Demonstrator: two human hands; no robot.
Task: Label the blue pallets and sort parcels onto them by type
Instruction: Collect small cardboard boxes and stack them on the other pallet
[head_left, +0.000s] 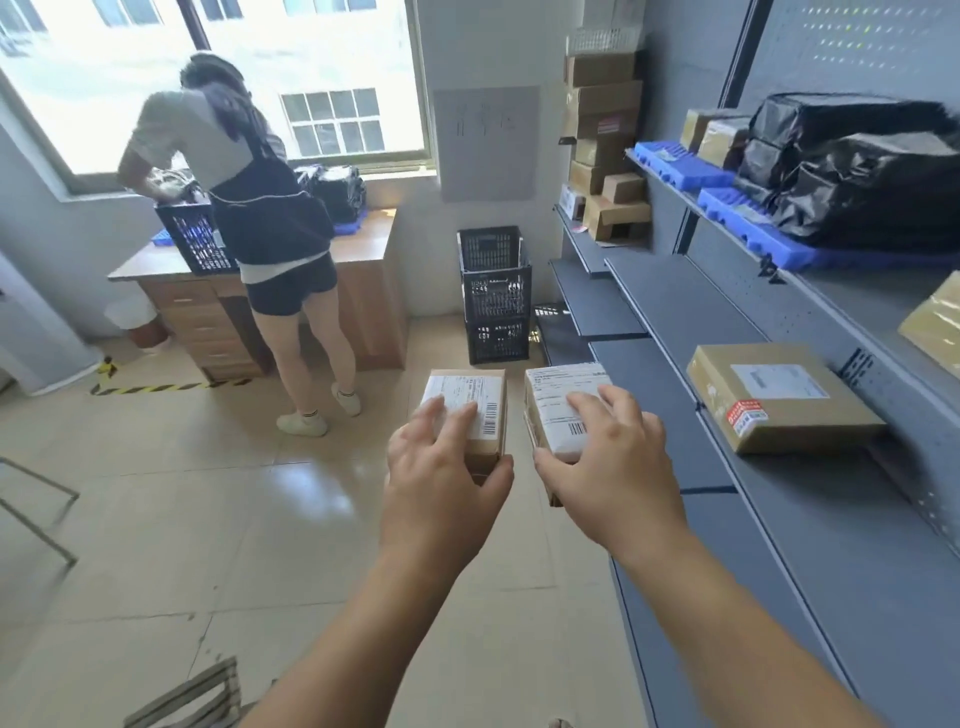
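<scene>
My left hand (447, 462) grips a small cardboard parcel (480, 397) with a white shipping label, held in the air over the floor. Beside it, my right hand (608, 447) grips a second small parcel (553, 389) with a white label. Two blue pallets lie on the upper grey shelf at right: the far blue pallet (670, 166) carries small brown boxes, the near blue pallet (753, 234) carries black plastic-wrapped parcels (857, 171). A larger labelled cardboard box (779, 400) rests on the shelf below, to the right of my hands.
Another person (260, 218) stands at a wooden desk (363, 244) under the window, reaching into a black crate. Stacked black crates (496, 296) stand by the wall ahead. Cardboard boxes (605, 145) are piled at the shelving's far end. Grey shelves (675, 312) run along the right.
</scene>
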